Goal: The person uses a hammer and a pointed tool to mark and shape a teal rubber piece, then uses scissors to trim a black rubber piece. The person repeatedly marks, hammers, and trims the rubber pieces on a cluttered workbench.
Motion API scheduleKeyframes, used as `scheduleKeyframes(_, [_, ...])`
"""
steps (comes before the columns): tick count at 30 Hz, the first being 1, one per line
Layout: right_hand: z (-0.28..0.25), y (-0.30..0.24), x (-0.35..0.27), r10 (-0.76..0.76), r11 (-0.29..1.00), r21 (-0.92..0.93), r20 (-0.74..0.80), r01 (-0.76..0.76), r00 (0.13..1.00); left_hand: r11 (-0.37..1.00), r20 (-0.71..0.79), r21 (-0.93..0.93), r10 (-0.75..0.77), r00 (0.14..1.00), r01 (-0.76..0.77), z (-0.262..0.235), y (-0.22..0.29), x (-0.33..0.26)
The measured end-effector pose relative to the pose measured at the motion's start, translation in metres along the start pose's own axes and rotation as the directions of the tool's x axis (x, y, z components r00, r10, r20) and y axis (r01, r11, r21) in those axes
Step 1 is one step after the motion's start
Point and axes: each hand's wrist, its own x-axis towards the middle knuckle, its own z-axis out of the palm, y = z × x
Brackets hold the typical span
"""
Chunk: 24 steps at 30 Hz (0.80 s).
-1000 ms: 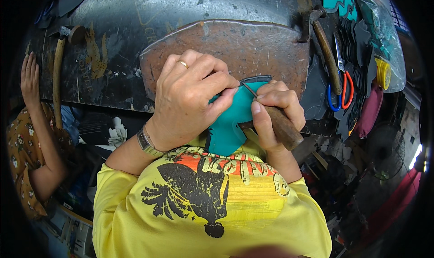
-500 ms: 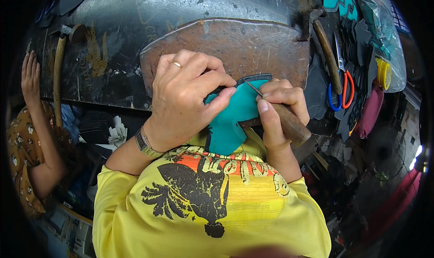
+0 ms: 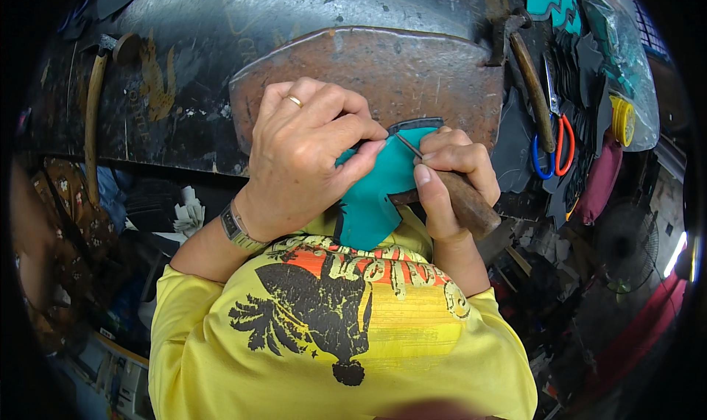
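A teal cut piece (image 3: 368, 203) with a black edge strip lies over the near rim of a brown leather-like board. My left hand (image 3: 309, 151), wearing a ring and a watch, is closed, thumb and forefinger pinching the piece's black edge. In my right hand (image 3: 456, 173) is a thin metal pointed tool (image 3: 407, 145), like an awl, its tip at that edge close to my left fingertips. Beneath the same fingers sits a thick brown wooden handle (image 3: 475, 208); whether it belongs to the pointed tool I cannot tell.
The brown board (image 3: 309, 63) rests on a dark worktable (image 3: 199, 22). A hammer (image 3: 96, 103) lies at left, another hammer (image 3: 529, 74) at right beside scissors (image 3: 554, 144) with blue and red handles. Stacked black pieces (image 3: 582, 81) and a yellow roll (image 3: 623, 120) lie further right.
At the left, the other person's hand has left the table edge and the arm is now a blur lower down. My hands stay nearly in place; the pointed tool's tip has shifted slightly left.
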Motion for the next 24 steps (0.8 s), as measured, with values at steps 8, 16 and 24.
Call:
scheduleKeyframes(8, [0.0003, 0.0009, -0.0053, -0.019, 0.994, -0.103, 0.027, 0.022, 0.999, 1.000, -0.008, 0.020, 0.008, 1.000, -0.008, 0.0013, 0.0002, -0.0019])
scheduleKeyframes(16, [-0.0005, 0.0036, -0.0060, 0.000, 1.000, 0.029, -0.008, 0.000, 1.000, 0.999, -0.003, 0.029, 0.029, 1.000, -0.029, 0.0024, 0.0007, -0.0030])
scheduleKeyframes(24, [0.0012, 0.0002, -0.0033, 0.007, 0.999, -0.036, 0.020, -0.006, 1.000, 1.000, -0.008, 0.009, 0.012, 1.000, -0.012, 0.0024, 0.0004, -0.0027])
